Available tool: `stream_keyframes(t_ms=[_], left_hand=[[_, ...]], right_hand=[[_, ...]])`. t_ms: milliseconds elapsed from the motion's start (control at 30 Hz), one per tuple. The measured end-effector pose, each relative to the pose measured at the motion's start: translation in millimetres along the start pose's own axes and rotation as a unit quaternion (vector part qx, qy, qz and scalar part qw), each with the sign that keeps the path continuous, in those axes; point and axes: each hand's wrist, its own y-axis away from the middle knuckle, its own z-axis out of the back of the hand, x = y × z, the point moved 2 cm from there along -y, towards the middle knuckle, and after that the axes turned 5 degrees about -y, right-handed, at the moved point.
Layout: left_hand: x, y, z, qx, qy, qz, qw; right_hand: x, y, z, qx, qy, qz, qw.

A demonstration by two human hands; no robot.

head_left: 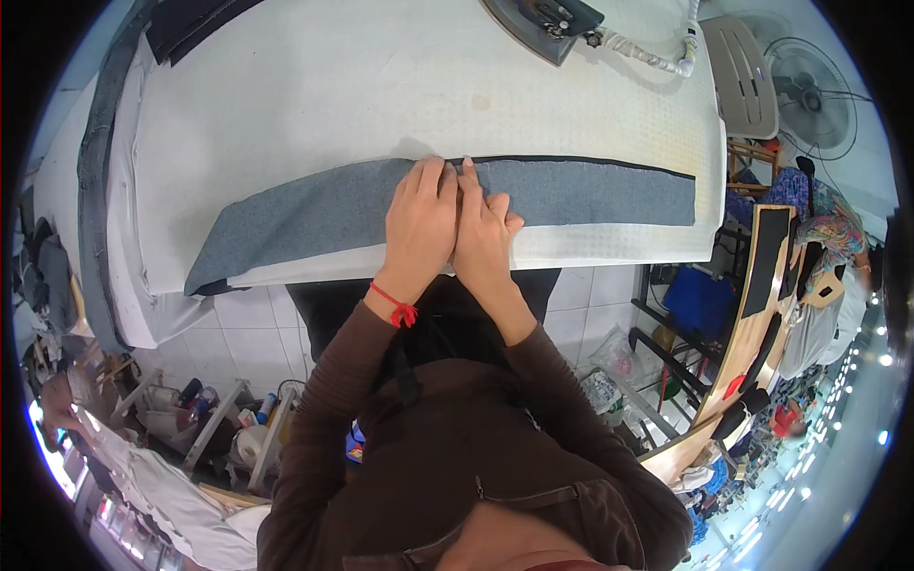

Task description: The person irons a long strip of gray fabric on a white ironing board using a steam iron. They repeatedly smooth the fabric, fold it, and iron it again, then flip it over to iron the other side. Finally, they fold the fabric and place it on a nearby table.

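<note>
- Head view: one long grey fabric strip (314, 214) lies across the white padded desk (314, 86), running from the lower left to the right edge, with a dark edge showing along its far side.
- Two hands rest on the strip near its middle, side by side and touching each other.
- The left hand (421, 221) lies flat, palm down, fingers stretched toward the strip's far edge; it grips nothing, it only presses. One red string is tied round its wrist (395, 306).
- The right hand (484, 233) also lies flat on the cloth, fingers together, fingertips at the far edge; whether it pinches the edge I cannot tell.
- One iron (543, 21) stands at the desk's far side, its wrapped hose (647, 52) trailing right.
- One fan (809, 95) stands beyond the right end.
</note>
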Motion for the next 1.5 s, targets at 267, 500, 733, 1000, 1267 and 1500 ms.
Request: stream_keyframes(t_ms=[267,500,733,1000,1267,1500], left_hand=[[-9.2,-4.0,4.5,-0.011,-0.027,-0.033,0.999],[-8.8,-3.9,-5.6,0.037,-0.042,-0.015,0.998],[-13.2,0.1,-9.2,0.061,-0.116,-0.006,0.991],[-17.7,-1.2,-4.8,0.084,-0.101,0.013,0.991],[-14.6,0.2,-4.4,0.082,-0.095,0.011,0.992],[-7.9,3.0,-3.6,0.079,-0.085,0.002,0.993]], right_hand=[[-17.0,-0.1,6.7,0.020,-0.046,0.017,0.999],[-31.5,-14.2,16.2,0.035,-0.136,-0.001,0.990],[-50.9,-23.6,22.3,0.106,-0.203,-0.112,0.967],[-69.1,-182.5,118.2,-0.080,-0.119,0.068,0.987],[-96.2,-362.6,106.9,0.043,0.095,0.098,0.990],[-91.6,-360.3,104.7,0.122,0.108,0.003,0.987]])
